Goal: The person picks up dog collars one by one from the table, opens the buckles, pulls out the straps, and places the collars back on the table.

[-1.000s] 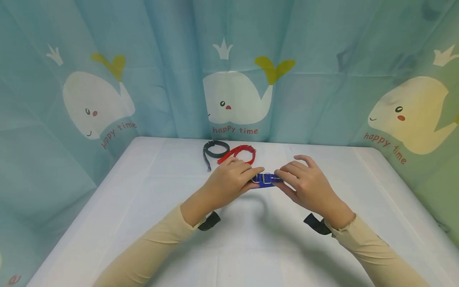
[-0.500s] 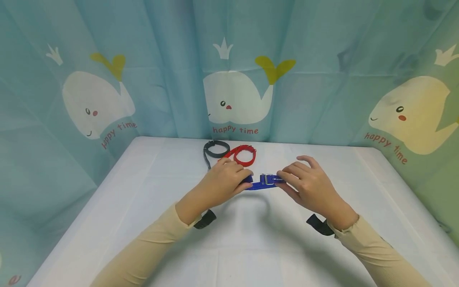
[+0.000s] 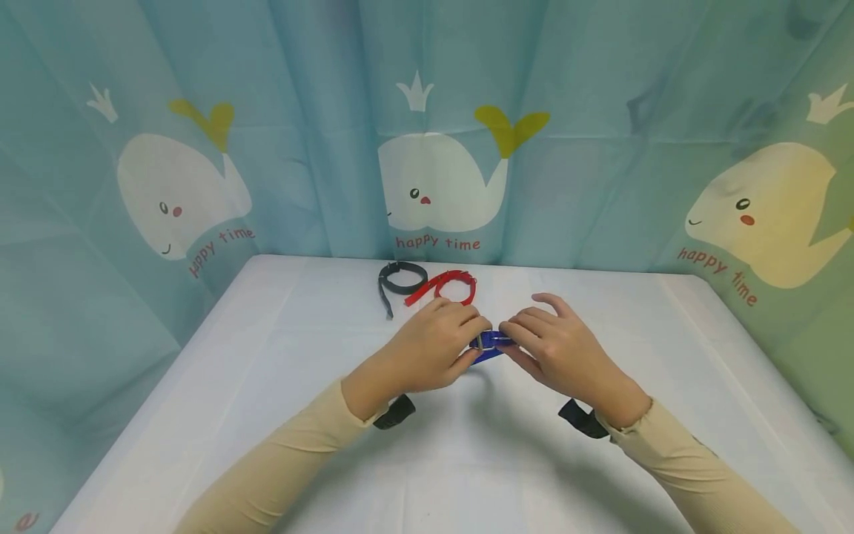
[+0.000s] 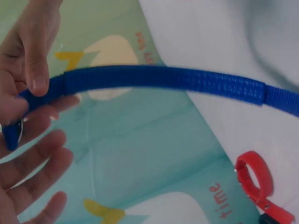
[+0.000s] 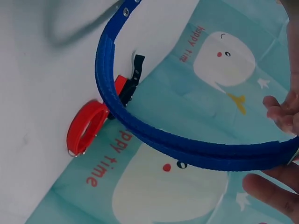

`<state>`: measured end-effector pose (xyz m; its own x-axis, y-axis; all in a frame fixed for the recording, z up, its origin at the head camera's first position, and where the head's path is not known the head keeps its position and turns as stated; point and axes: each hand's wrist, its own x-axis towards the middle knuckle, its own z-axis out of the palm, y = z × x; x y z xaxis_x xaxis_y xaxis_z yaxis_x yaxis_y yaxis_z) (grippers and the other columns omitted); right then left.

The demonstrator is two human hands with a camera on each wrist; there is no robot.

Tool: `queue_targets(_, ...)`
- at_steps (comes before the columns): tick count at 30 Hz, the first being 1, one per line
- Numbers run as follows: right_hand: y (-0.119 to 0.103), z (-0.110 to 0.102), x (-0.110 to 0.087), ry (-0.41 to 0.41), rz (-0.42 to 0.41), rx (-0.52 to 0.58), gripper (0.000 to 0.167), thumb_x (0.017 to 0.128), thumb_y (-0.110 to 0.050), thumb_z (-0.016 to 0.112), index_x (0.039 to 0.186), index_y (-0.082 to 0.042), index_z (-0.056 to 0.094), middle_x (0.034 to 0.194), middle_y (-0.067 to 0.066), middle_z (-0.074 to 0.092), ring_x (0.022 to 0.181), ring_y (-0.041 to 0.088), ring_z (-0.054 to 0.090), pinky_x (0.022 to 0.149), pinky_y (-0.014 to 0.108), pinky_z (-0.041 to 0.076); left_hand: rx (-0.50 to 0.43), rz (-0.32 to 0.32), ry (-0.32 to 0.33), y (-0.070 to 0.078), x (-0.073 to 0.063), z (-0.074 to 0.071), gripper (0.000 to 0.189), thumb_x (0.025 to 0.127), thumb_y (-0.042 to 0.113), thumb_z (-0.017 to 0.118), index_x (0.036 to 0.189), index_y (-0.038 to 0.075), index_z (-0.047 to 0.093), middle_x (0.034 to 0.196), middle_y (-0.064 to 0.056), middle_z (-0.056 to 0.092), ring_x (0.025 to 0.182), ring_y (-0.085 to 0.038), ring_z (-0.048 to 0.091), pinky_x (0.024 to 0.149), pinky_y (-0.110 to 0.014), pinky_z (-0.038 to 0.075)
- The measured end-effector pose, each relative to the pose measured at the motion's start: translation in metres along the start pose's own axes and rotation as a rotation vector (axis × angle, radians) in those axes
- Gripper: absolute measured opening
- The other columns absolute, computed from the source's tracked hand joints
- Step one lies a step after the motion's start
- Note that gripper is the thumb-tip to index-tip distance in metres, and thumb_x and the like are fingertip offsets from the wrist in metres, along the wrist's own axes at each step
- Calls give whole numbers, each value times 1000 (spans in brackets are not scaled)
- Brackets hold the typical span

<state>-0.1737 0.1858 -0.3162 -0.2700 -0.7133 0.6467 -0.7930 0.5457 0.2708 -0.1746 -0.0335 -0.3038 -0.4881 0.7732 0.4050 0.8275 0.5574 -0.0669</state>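
Observation:
A blue buckled collar (image 3: 492, 340) is held up above the table between both hands. My left hand (image 3: 437, 345) pinches it at its left, with the thumb below and the fingertips right at the metal buckle (image 3: 482, 340). On the other side of the buckle my right hand (image 3: 557, 348) pinches the strap between thumb and fingers, its little finger raised. The rest of the blue collar (image 4: 159, 77) curves away as a broad padded band in the left wrist view. Punched holes line the far part of the blue collar (image 5: 105, 70) in the right wrist view.
Beyond the hands, a red collar (image 3: 456, 288) and a black collar (image 3: 403, 277) lie coiled side by side near the back of the white table (image 3: 320, 311). Behind the table hangs a blue-green curtain (image 3: 320, 148) printed with whales.
My left hand drew leftward off the buckle with the strap's end, then came back right up to it. The right hand shifted slightly left, and the hands are now closer together.

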Motion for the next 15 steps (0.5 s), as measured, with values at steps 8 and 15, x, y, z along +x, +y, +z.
queue_targets(8,-1,3,0,-28,10,-4,33,96,-34,51,87,-5,63,73,4,64,68,20,61,82,46,50,15,-49,-65,2,0,-2,25,92,29,60,109,10,59,96,3,69,92,-11,64,94,-30,47)
queue_targets(15,3,-2,-4,-97,0,65,35,99,-31,43,110,-7,66,86,5,67,79,20,64,79,41,52,98,-80,-92,-3,-6,-4,31,89,33,63,114,14,62,102,2,70,98,-13,66,94,-34,48)
